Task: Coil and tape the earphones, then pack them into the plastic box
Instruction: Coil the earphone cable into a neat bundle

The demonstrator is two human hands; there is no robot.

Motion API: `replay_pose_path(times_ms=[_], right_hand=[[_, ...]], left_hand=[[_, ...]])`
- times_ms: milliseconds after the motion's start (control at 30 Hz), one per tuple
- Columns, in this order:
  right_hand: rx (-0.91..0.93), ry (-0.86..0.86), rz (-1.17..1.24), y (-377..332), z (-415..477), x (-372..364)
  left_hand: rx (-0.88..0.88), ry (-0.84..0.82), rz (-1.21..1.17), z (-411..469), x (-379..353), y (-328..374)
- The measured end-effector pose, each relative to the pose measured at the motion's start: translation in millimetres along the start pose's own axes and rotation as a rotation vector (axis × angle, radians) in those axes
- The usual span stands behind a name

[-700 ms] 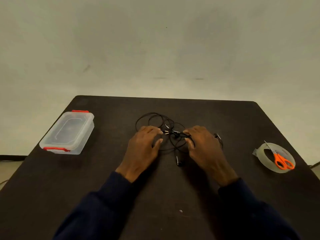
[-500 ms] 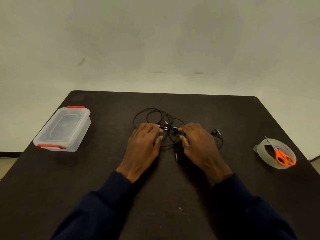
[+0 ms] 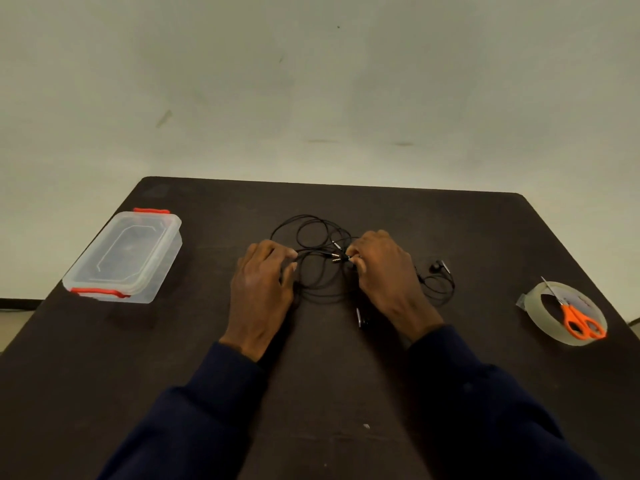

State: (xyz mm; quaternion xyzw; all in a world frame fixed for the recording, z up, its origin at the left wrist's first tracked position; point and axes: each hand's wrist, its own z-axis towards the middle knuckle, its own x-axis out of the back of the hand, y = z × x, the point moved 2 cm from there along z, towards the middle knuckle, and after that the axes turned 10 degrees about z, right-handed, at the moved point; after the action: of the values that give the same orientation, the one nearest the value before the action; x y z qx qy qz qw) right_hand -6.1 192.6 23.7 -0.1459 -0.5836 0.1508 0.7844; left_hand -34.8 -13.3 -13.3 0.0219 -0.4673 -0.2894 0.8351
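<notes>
Both hands have drawn slightly apart since the earlier frame: the left hand (image 3: 263,289) has shifted to the left and the right hand (image 3: 388,271) has advanced a little away from the body, exposing the plugs (image 3: 335,253) between them. Each hand lies palm down over the earphones (image 3: 311,233), wrist low, forearm in a dark blue sleeve (image 3: 485,410) running back to the near edge of the desk (image 3: 346,375). The left grip is narrow, with curved fingers, and thumb and forefinger close on a cable strand at the left side of the loops. The right grip is likewise narrow, its fingertips (image 3: 351,252) pinching the cable just beside the plugs. The earphones lie as a loose black tangle on the middle of the desk, partly under both hands, uncoiled and untaped. Count: three metal plug tips are visible; one earbud (image 3: 437,267) lies just to the right of the right hand, and one further black end piece (image 3: 360,317) lies between the wrists; how many sets make up the tangle cannot be told. One plastic box (image 3: 124,258) stands well apart at the left of the desk, lid on, with two red clips (image 3: 97,292). One tape roll (image 3: 540,289) lies flat at the right edge, with one pair of orange scissors (image 3: 578,322) resting across it.
</notes>
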Motion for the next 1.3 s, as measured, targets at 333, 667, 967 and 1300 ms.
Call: replay_pose_path(times_ms=[333,667,967,1300], right_hand=[[0.016,0.023,-0.056,-21,4,-3],[-0.035,0.032,-0.016,-2,-12,12],[-0.023,0.042,0.023,-13,-22,20],[0.119,0.130,0.284,-35,-38,26]], left_hand=[[0.145,-0.166,0.020,9,-10,-9],[0.280,-0.223,-0.099,18,-13,-7],[0.230,-0.333,0.046,14,-3,0],[0.747,-0.237,-1.179,-5,59,15]])
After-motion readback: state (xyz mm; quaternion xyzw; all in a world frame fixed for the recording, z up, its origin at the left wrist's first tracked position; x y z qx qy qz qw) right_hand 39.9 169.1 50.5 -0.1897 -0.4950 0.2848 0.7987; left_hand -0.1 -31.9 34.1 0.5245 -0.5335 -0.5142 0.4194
